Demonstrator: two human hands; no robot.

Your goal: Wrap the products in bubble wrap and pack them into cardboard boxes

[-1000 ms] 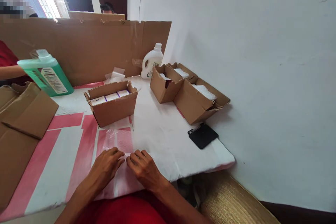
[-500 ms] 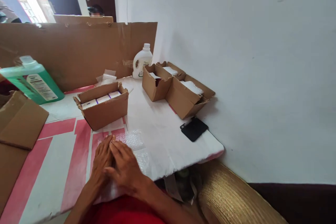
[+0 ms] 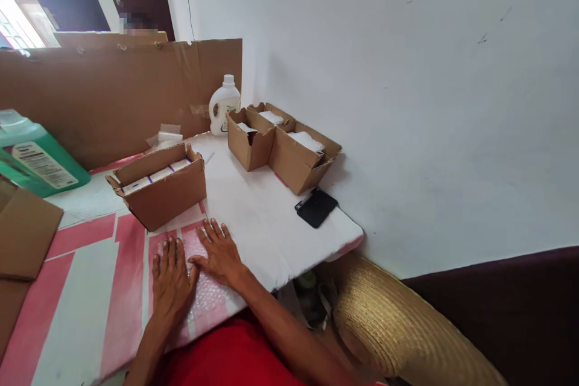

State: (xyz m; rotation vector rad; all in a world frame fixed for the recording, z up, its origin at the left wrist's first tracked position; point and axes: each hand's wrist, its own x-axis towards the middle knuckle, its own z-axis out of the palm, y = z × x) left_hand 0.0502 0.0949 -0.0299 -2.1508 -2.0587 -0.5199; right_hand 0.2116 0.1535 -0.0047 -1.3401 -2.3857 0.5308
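Observation:
A sheet of clear bubble wrap [image 3: 205, 295] lies flat on the table near its front edge. My left hand [image 3: 170, 280] rests palm down on its left side, fingers stretched forward. Flat on its upper right part is my right hand [image 3: 219, 253], with the fingers spread and the thumb pointing at the left hand. Neither hand grips anything. Just beyond them stands an open cardboard box [image 3: 169, 199] with several small white boxes [image 3: 156, 176] inside, marked by purple lines.
Cardboard boxes [image 3: 289, 160] with white wrapped items stand by the wall, near a white jug [image 3: 225, 105]. A black flat pad [image 3: 316, 207] lies at the right edge. At left are a green liquid bottle [image 3: 43, 160] and cardboard [image 3: 29, 223]. A cardboard screen [image 3: 113, 96] closes the back.
My hands were together, the right overlapping the left; now they are apart and flat on the bubble wrap. The bubble wrap shows further left. The view has turned slightly right.

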